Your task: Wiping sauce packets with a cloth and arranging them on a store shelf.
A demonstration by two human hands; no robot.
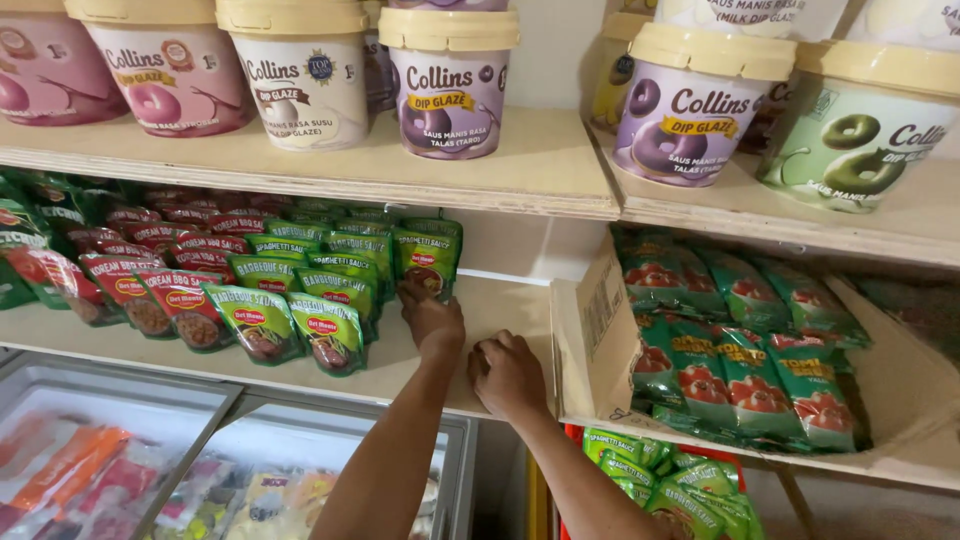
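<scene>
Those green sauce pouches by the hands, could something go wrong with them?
Maybe. The left hand touches the end of a row of green sauce pouches that stand upright and lean on each other; a nudge could topple the row. The front pouches sit near the edge of the wooden shelf and might slip onto the glass-topped freezer below. The right hand rests beside the cardboard box, which could shift if bumped.

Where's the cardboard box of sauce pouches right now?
In the head view, the cardboard box sits right of centre on the middle shelf, just right of the right hand and below the purple tub.
</scene>
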